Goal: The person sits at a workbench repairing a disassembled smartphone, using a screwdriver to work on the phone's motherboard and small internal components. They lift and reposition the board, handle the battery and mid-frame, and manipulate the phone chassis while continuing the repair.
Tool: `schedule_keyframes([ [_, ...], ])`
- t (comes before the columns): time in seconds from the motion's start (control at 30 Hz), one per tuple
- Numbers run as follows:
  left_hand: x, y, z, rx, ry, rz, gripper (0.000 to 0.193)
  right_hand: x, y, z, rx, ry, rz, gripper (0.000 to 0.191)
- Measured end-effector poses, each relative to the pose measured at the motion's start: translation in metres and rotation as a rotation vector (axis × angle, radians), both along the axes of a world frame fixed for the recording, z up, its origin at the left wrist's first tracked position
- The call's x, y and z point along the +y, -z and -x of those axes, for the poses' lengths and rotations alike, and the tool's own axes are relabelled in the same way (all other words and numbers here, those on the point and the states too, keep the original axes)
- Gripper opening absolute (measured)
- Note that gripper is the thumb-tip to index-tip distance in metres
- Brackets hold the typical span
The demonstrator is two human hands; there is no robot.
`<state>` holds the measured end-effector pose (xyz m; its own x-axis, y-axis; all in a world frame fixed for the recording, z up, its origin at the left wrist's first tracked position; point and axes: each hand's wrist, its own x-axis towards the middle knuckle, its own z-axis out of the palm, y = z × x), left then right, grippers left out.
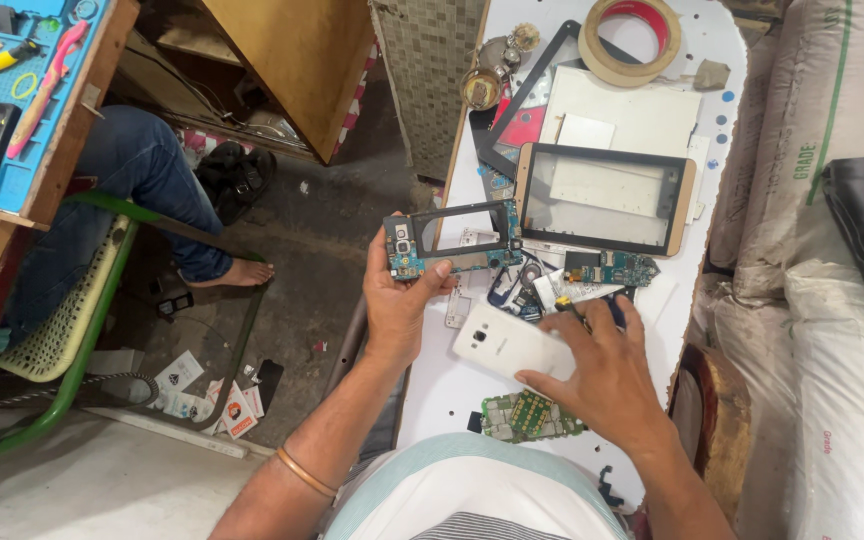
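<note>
Counts, placed relative to gold-rimmed rectangular tablet frame [605, 198]:
- One tan tape roll with red core [632, 37], above frame.
- One white phone back cover [512, 343], below frame.
- Two loose green circuit boards: one [610, 268] just under frame, one [529, 415] well below.
- One black phone midframe with blue-green board [452, 238], left of frame.

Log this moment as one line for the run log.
left hand: holds phone frame | right hand: on white back cover, grips small tool | table: circuit board, tape roll
</note>
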<state>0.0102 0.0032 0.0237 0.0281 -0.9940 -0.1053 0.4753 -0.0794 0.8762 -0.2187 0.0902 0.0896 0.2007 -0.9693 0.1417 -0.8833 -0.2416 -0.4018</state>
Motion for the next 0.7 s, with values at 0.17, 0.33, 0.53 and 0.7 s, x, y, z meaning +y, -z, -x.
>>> schedule_keyframes([
  [0.17,-0.003,0.005,-0.005,0.128,-0.034,-0.046,0.075,0.006,-0.017,0.02,-0.345,-0.023,-0.093,0.03],
  [0.33,-0.003,0.01,-0.005,0.167,-0.036,-0.064,0.074,0.009,-0.024,0.045,-0.543,0.036,-0.215,0.021],
  [0.53,-0.002,0.006,-0.005,0.16,-0.033,-0.053,0.074,-0.007,-0.021,0.059,-0.756,0.019,-0.168,0.019],
  [0.7,-0.001,0.005,-0.005,0.142,-0.032,-0.052,0.074,-0.011,-0.029,0.063,-0.88,0.049,0.002,0.02],
])
